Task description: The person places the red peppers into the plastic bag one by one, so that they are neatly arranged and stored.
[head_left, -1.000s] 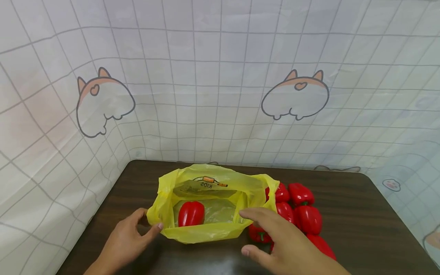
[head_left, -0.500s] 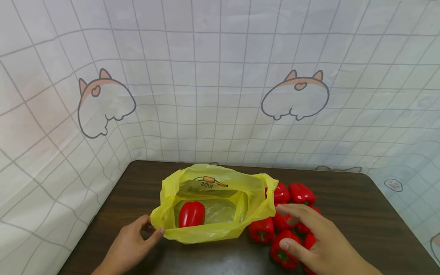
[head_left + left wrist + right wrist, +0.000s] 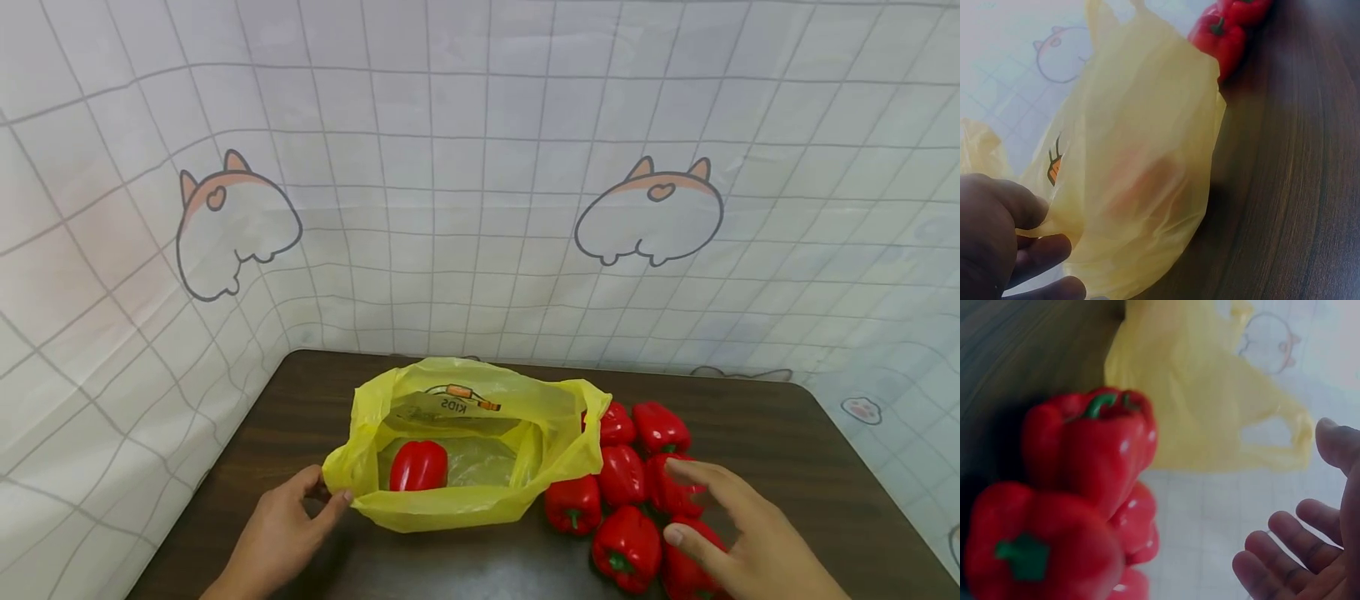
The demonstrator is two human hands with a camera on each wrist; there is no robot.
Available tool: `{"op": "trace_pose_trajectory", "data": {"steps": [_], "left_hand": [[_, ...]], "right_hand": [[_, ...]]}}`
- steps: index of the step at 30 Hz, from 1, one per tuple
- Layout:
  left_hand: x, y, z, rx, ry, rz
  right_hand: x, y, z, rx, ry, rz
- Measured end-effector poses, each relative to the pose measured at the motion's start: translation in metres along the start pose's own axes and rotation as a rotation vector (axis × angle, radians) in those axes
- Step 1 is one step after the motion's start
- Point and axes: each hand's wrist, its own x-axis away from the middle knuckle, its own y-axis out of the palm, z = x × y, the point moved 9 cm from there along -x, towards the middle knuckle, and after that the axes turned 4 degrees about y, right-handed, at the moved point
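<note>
A yellow plastic bag (image 3: pixel 450 510) stands with its mouth spread wide, and one red bell pepper (image 3: pixel 417 467) lies inside it. My left hand (image 3: pixel 281 525) pinches the bag's left edge between thumb and fingers. The left wrist view shows this grip from the side, with a reddish shape showing faintly through the bag wall (image 3: pixel 1147 112). Over the front right of several loose red bell peppers (image 3: pixel 627 548) hovers my right hand (image 3: pixel 750 533), thumb and fingers apart and holding nothing. In the right wrist view its fingers are spread beside the peppers (image 3: pixel 1091 450).
Everything stands on a dark brown wooden table (image 3: pixel 787 450). The loose peppers crowd together against the bag's right side. Behind and along the sides hangs a white cloth (image 3: pixel 487 250) with a grid and cartoon animal prints.
My right hand has moved away from the bag's right edge, rightward over the loose peppers. The left hand keeps its hold on the bag, and the pepper inside stays put.
</note>
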Motion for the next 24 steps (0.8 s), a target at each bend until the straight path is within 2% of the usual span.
{"op": "trace_pose_trajectory", "data": {"steps": [6,12,19,24], "left_hand": [[0.001,-0.003,0.002,0.002,0.022,0.025],[0.001,-0.003,0.003,0.015,0.014,0.032],[-0.002,-0.003,0.002,0.016,0.01,0.043],[-0.003,-0.003,0.002,0.03,0.004,0.043]], "right_hand": [[0.006,0.007,0.028,0.017,0.043,-0.038],[0.018,0.018,0.056,0.027,0.083,-0.09],[0.032,0.042,0.089,-0.063,0.162,-0.243],[0.038,0.049,0.101,-0.108,0.139,-0.258]]}}
